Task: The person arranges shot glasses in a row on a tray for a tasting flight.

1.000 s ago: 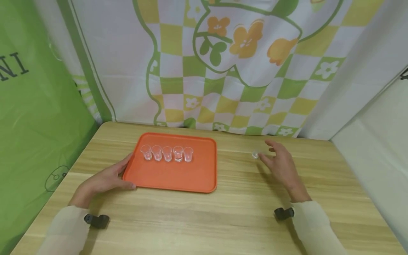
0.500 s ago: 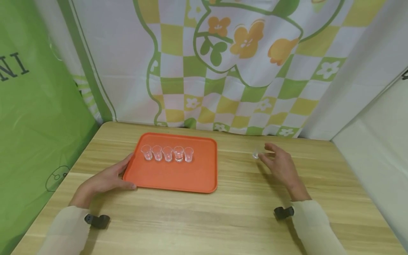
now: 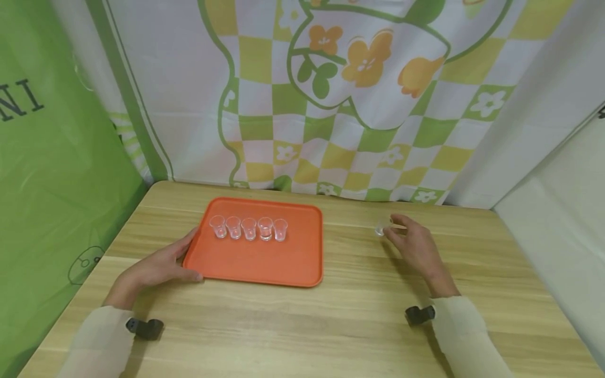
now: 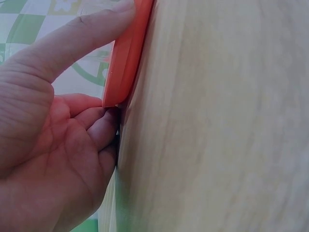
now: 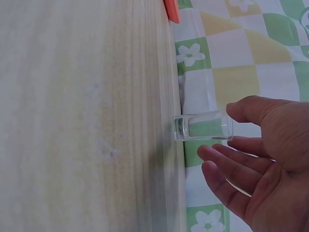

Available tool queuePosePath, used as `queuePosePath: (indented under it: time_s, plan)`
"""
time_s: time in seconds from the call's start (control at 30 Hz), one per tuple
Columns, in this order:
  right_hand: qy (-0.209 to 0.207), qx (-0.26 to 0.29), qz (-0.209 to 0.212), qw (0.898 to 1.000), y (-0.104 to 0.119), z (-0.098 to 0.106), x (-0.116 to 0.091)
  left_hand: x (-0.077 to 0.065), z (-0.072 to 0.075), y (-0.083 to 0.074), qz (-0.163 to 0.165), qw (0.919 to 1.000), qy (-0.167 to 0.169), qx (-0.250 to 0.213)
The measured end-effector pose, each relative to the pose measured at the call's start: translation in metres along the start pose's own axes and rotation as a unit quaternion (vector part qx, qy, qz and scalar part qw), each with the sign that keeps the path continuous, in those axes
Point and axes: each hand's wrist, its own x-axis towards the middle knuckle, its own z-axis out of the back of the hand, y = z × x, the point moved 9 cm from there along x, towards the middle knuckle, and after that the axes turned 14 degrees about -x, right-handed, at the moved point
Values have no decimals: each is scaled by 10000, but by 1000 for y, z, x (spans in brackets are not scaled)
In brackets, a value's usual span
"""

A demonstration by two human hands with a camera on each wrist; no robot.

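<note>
An orange tray (image 3: 255,263) lies on the wooden table at the left of the head view. My left hand (image 3: 158,269) grips its near left corner, thumb along the front edge and fingers at the left side; the left wrist view shows those fingers curled against the tray's edge (image 4: 126,63). Several clear shot glasses (image 3: 233,229) stand in a row on the tray. To the right, a single clear shot glass (image 5: 203,126) stands upright on the table. My right hand (image 3: 416,247) has thumb and index finger at opposite sides of its rim; the other fingers are loosely bent.
The wooden table (image 3: 293,325) meets a patterned curtain (image 3: 340,126) at its back edge. A green cloth (image 3: 56,178) hangs at the left and a pale one (image 3: 557,226) at the right. Bare tabletop lies between tray and lone glass.
My right index finger has come down towards the thumb, closing on the lone shot glass's rim. The left hand, tray and row of glasses have stayed in place.
</note>
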Motion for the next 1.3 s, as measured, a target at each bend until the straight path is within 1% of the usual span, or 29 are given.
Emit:
queuePosePath:
  time_s: [0.33, 0.63, 0.9, 1.3]
  plan:
    - [41, 76, -87, 9999, -3, -3, 5, -1, -1, 0, 30, 10000, 14, -50]
    - [52, 59, -55, 10000, -2, -5, 10, -1, 0, 2, 46, 10000, 7, -48]
    - [-77, 104, -47, 9999, -5, -7, 13, 0, 0, 2, 45, 10000, -7, 50]
    - [-79, 213, -29, 9997, -6, -10, 15, -1, 1, 3, 223, 9997, -51, 97]
